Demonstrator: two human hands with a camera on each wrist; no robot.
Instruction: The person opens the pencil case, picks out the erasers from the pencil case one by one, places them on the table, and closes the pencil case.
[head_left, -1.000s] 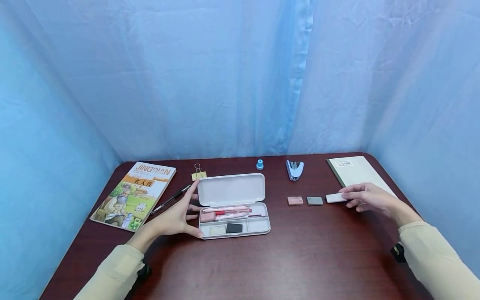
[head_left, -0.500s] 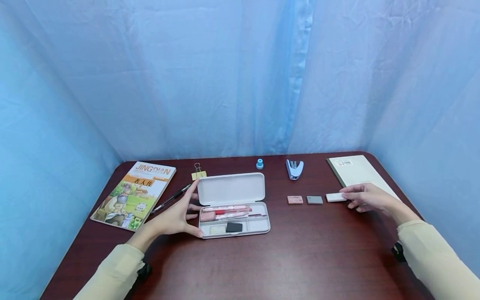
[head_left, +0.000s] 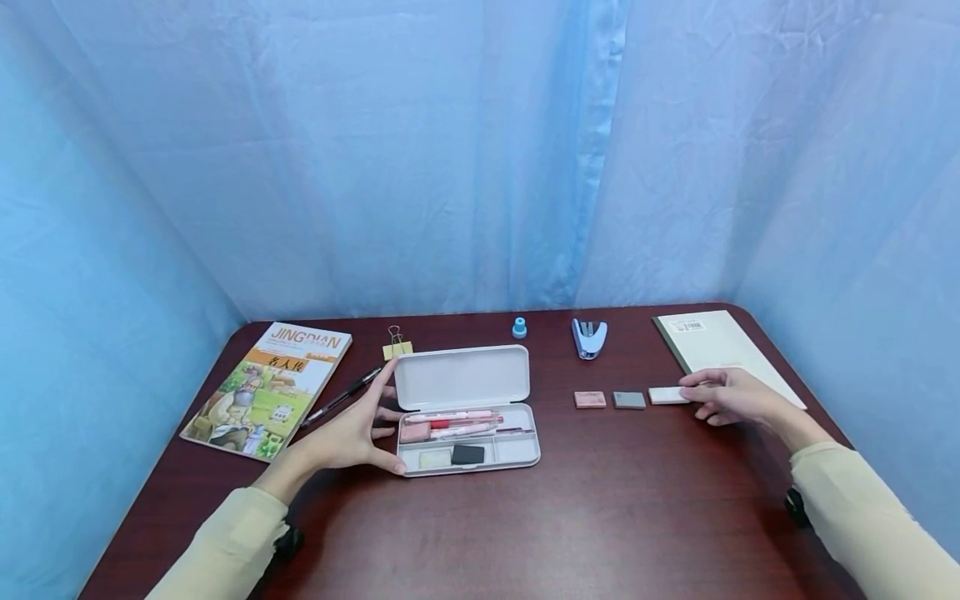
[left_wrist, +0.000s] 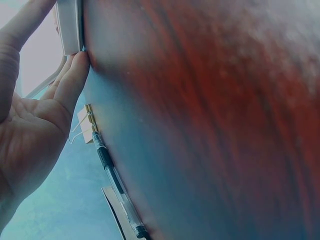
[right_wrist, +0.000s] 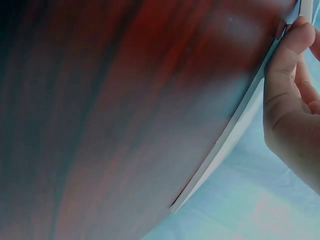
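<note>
A white pencil case (head_left: 461, 379) lies open in the middle of the dark red table (head_left: 600, 517), with pink pens (head_left: 453, 417), a black eraser (head_left: 467, 455) and a pale eraser (head_left: 435, 459) inside. My left hand (head_left: 352, 433) rests flat against its left end, fingers straight; the left wrist view shows my left hand (left_wrist: 35, 115) touching the case edge (left_wrist: 70, 25). To the right, my right hand (head_left: 731, 398) pinches the right end of a white eraser (head_left: 666, 396) lying on the table. A grey eraser (head_left: 628, 400) and a pink eraser (head_left: 590, 400) sit in line left of it.
A beige notebook (head_left: 720, 350) lies behind my right hand. A blue stapler (head_left: 588, 337) and a small blue cap (head_left: 519, 327) stand at the back. A binder clip (head_left: 396, 346), a black pen (head_left: 341, 398) and a picture book (head_left: 270, 390) lie at the left.
The white eraser and my right hand have shifted slightly left, toward the grey eraser. My left hand has not moved.
</note>
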